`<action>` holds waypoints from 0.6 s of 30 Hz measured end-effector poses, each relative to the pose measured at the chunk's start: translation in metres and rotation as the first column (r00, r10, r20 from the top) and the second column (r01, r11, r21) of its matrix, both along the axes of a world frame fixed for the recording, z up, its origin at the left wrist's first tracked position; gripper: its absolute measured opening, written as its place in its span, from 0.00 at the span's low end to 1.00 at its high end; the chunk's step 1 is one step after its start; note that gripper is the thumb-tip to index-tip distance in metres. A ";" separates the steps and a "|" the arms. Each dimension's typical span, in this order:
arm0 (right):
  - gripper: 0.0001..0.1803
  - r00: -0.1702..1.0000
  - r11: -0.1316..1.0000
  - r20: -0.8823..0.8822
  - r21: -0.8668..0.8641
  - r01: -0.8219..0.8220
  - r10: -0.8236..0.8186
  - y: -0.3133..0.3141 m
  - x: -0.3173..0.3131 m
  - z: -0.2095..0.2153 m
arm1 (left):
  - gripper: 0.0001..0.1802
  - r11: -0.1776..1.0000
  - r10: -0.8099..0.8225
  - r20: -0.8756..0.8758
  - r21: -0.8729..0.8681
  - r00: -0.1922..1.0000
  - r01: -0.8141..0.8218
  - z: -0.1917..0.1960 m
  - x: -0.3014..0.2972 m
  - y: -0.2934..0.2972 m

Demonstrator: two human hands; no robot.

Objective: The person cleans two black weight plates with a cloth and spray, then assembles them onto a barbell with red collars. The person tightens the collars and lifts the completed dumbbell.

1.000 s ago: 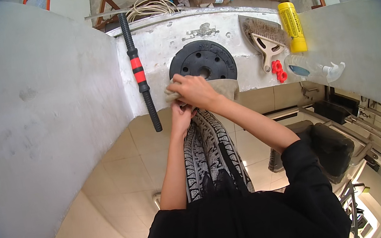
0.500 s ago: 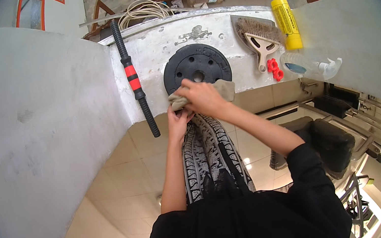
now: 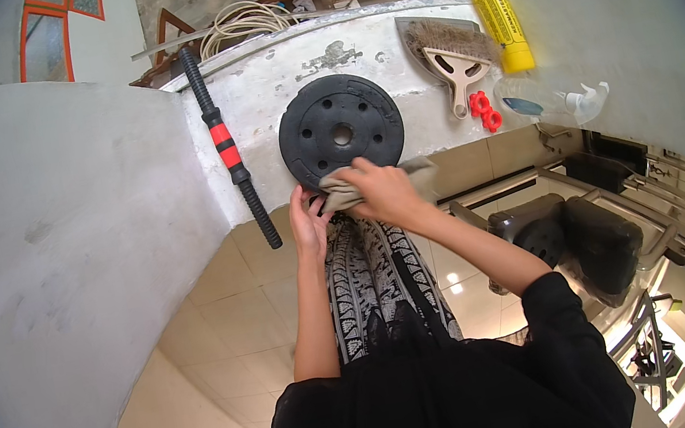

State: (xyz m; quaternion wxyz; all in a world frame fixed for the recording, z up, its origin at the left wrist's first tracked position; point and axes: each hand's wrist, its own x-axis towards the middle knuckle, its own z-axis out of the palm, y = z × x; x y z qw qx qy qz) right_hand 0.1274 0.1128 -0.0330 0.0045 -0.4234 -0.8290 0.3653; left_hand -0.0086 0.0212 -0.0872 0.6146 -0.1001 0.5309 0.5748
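Now, head cam, the only view: a black weight plate [image 3: 354, 113] sits at the near side of a white ledge [image 3: 266, 183], a beige-grey cloth [image 3: 342, 191] at its near rim. Over the past sec. or so the cloth bunch has shifted right along that rim, & more of the plate's near face has come clear, ctr. hole incl. — a sign, by the look of it, that the rubbing has moved on along the edge.

R. hand [image 3: 386, 194] grasps the cloth, fingers curled over it, palm down; its forearm slants in from the near right, and a loose end of fabric trails right of the wrist. L. hand [image 3: 307, 225] stands at the plate's near-left rim, forearm almost straight up from the near side, fingers part-spread and pointing far — whether they grip the rim or just steady it, can't tell.

Left of the plate, approx. parallel to the wall, lies a black-and-red bar [image 3: 225, 146]; to the right, a brush [image 3: 461, 70] w/ dustpan [image 3: 409, 35], red collars [image 3: 485, 112], a yellow container [image 3: 503, 27] & a clear spray bottle [image 3: 547, 103].
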 end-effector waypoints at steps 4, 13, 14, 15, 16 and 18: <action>0.22 0.965 0.956 -0.025 0.132 0.261 -0.260 0.020 0.041 -0.006 | 0.27 0.988 -0.138 -0.181 -0.099 0.974 0.122 -0.002 0.004 0.003; 0.17 0.988 0.967 -0.145 0.254 -0.009 0.048 0.020 -0.054 -0.028 | 0.19 0.974 -0.213 -0.246 -0.136 0.945 0.184 -0.007 0.006 0.004; 0.15 0.986 0.948 -0.137 0.313 -0.053 0.100 0.023 -0.052 -0.033 | 0.19 0.974 -0.219 -0.242 -0.113 0.945 0.196 -0.008 0.008 0.006; 0.15 0.995 0.956 -0.102 0.290 0.034 -0.005 0.033 -0.053 -0.027 | 0.19 0.973 -0.221 -0.240 -0.122 0.945 0.196 -0.007 0.004 0.006; 0.15 0.993 0.957 -0.061 0.265 0.115 -0.102 0.048 -0.045 -0.014 | 0.19 0.973 -0.217 -0.234 -0.134 0.948 0.190 -0.007 0.002 0.004; 0.16 0.941 0.906 -0.052 0.257 0.335 -0.333 0.070 -0.010 -0.015 | 0.19 0.973 -0.210 -0.220 -0.137 0.953 0.183 -0.003 0.003 0.003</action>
